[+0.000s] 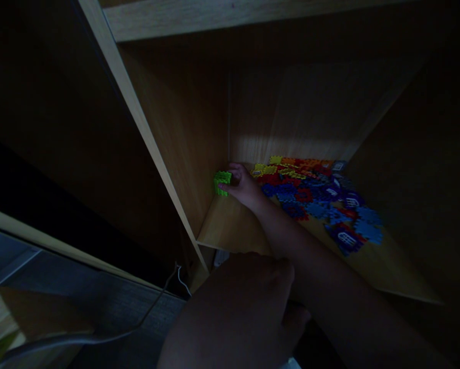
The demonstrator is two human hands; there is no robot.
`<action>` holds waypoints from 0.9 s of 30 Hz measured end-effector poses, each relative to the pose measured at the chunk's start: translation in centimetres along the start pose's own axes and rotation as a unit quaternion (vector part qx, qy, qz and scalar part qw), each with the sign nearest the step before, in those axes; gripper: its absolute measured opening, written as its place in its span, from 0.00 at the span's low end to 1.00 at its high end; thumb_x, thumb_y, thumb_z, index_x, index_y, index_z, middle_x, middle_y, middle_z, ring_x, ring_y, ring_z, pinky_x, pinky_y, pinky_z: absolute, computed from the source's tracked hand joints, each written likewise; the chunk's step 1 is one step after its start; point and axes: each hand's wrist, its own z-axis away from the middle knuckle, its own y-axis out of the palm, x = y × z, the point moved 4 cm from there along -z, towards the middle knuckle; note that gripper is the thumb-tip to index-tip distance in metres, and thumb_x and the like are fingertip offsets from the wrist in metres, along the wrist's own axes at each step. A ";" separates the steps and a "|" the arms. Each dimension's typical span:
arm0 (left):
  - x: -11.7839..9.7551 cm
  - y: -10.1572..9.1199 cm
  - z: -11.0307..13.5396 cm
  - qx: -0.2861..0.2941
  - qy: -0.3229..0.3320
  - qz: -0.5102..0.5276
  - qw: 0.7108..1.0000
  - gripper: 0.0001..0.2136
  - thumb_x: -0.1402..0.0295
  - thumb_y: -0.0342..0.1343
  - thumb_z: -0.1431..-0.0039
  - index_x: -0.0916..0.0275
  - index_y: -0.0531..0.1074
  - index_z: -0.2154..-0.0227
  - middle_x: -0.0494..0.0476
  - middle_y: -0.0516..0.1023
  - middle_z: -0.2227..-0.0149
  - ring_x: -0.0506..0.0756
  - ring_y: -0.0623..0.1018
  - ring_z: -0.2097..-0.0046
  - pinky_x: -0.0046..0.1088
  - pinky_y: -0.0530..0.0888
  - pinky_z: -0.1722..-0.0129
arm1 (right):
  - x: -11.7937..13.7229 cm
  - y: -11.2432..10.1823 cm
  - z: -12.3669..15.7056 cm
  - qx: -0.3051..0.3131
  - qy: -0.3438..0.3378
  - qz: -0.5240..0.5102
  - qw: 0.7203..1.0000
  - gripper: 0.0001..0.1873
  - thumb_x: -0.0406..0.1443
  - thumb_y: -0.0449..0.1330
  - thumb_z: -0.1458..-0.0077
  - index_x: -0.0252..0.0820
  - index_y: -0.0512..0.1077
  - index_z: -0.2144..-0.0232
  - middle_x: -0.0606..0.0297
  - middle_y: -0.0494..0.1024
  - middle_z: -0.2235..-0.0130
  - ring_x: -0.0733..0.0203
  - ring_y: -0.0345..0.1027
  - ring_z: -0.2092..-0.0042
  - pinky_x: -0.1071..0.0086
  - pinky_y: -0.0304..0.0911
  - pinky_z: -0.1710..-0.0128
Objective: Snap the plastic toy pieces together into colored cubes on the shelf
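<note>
Inside a dim wooden cabinet compartment, my right hand [244,187] reaches to the back left corner. Its thumb and fingers close on a small stack of bright green notched-edge plastic building pieces [223,183], which stands on the shelf against the side wall. Right of that hand lies a loose heap of flat interlocking pieces [307,192] in yellow, orange, red, blue and purple, some with white window grids. My left hand [241,302] is close to the camera, below the shelf's front edge, fingers curled inward. Whatever it may hold is hidden.
The wooden shelf board [222,220] has a pale front edge, with a side panel [149,138] at left and another board [214,20] overhead. A thin cable [153,312] runs at lower left, near a wooden box-like object [41,310]. The right side is very dark.
</note>
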 end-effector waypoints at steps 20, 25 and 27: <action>4.1 1.5 -8.1 -0.135 0.090 -0.024 0.986 0.06 0.67 0.60 0.31 0.60 0.77 0.54 0.58 0.82 0.53 0.61 0.81 0.48 0.41 0.76 0.46 | 12.4 -18.6 14.5 -0.143 0.001 0.541 0.829 0.13 0.39 0.56 0.30 0.40 0.79 0.54 0.51 0.85 0.54 0.44 0.77 0.53 0.55 0.70 0.50; 5.1 2.6 -11.8 -0.227 0.142 -0.032 0.963 0.08 0.68 0.59 0.30 0.60 0.76 0.51 0.62 0.81 0.50 0.62 0.80 0.45 0.44 0.77 0.41 | 12.2 -23.7 18.8 -0.101 0.138 0.621 0.765 0.18 0.46 0.58 0.30 0.42 0.79 0.49 0.50 0.85 0.55 0.45 0.79 0.60 0.58 0.68 0.61; 5.5 3.1 -12.7 -0.251 0.141 -0.053 0.956 0.12 0.65 0.60 0.30 0.60 0.76 0.47 0.64 0.80 0.45 0.64 0.79 0.41 0.48 0.76 0.38 | 12.1 -24.1 19.7 -0.056 0.177 0.627 0.756 0.22 0.50 0.58 0.31 0.41 0.77 0.46 0.48 0.85 0.55 0.44 0.80 0.61 0.58 0.68 0.62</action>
